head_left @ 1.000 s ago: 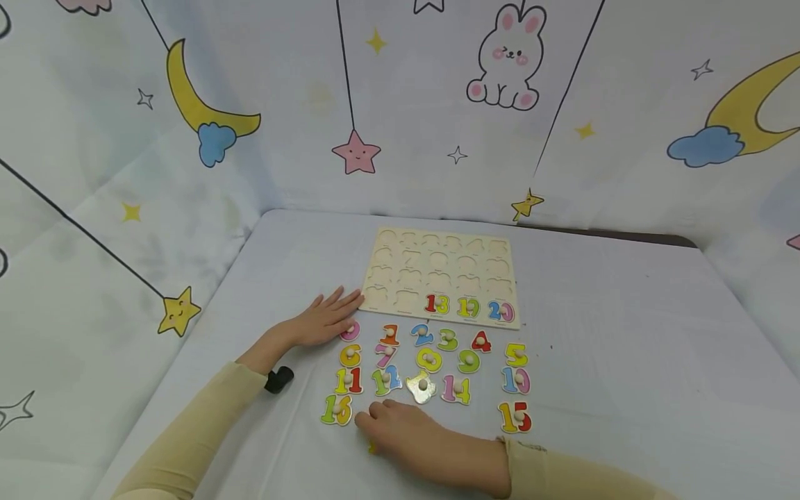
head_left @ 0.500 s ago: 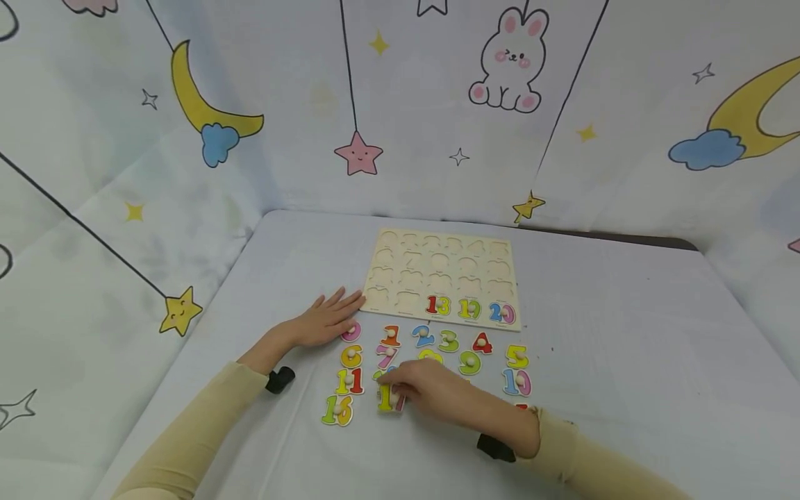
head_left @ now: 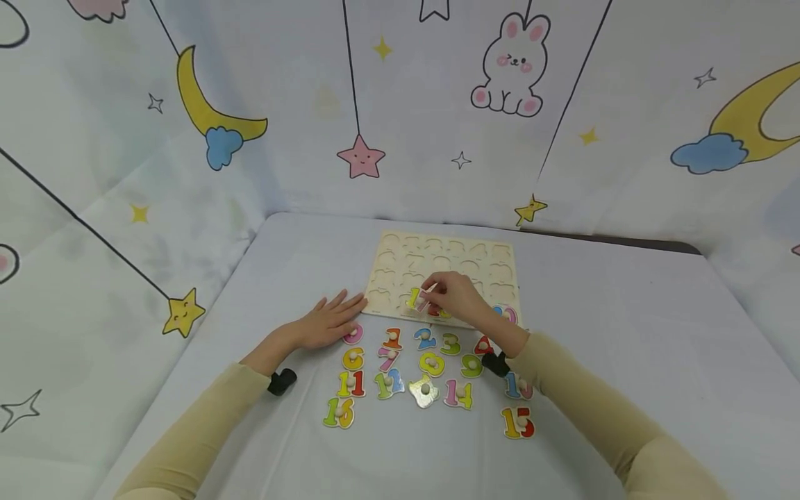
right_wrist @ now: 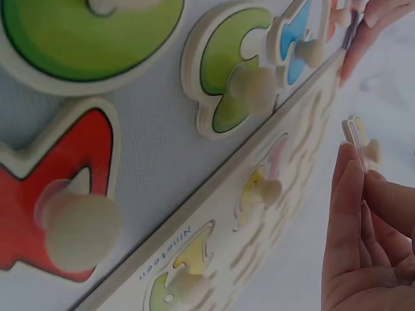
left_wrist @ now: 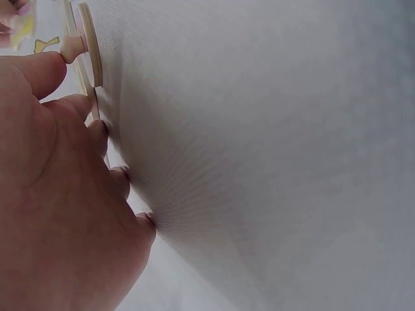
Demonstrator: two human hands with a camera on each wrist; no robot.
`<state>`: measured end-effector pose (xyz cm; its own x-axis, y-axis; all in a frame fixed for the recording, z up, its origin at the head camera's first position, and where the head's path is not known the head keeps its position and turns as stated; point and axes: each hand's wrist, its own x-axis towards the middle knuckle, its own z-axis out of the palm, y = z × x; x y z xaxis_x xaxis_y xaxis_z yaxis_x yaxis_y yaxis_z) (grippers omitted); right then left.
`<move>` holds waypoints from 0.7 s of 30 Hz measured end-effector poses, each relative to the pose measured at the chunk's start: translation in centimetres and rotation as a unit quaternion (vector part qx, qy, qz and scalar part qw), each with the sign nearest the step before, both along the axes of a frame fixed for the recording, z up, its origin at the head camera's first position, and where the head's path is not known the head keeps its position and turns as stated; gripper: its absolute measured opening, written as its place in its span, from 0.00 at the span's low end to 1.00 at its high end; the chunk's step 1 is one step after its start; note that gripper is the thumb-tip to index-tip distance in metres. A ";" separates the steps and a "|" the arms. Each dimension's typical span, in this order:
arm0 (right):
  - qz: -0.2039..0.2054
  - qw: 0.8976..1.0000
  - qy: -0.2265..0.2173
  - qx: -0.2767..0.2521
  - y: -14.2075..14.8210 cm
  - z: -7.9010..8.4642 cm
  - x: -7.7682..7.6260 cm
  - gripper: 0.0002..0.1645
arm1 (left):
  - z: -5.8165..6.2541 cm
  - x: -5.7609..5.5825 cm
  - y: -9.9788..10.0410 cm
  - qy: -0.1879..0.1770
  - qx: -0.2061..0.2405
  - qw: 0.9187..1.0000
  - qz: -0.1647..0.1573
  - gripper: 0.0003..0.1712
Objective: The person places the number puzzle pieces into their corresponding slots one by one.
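My right hand pinches a wooden number 17 puzzle piece, yellow-green and pink, between thumb and fingers. It is held over the bottom row of the pale number board. In the right wrist view the 17 piece is tilted on edge at the fingertips. My left hand lies flat with spread fingers, its fingertips at the board's left edge. Its thumb is against the pink 0 piece. On the board, a 19 piece shows in the right wrist view; my right hand hides it in the head view.
Rows of knobbed number pieces lie in front of the board, among them a 16, a 14 and a 15. One silvery piece shows no number. A white cloth covers the table; a printed curtain hangs behind.
My right hand has picked up the 17 piece from the table in front, lifted it and carried it forward over the board. My left hand has stayed in place.
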<state>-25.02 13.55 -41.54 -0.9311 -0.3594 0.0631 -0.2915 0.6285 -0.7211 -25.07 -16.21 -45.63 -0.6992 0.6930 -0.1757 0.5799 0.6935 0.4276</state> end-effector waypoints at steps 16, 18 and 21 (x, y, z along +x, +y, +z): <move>0.004 0.999 -0.041 0.032 -1.5 -2.1 -2.7 0.10 | -0.1 -0.1 0.0 0.000 -0.009 1.000 0.003 0.34; 0.005 0.998 -0.042 0.036 -1.6 -2.1 -2.6 0.10 | -0.2 -0.1 0.0 0.000 -0.010 1.000 0.004 0.34; -0.001 0.998 -0.026 0.059 -1.9 -2.2 -2.5 0.11 | -0.2 -0.1 0.0 0.002 -0.011 1.000 0.003 0.34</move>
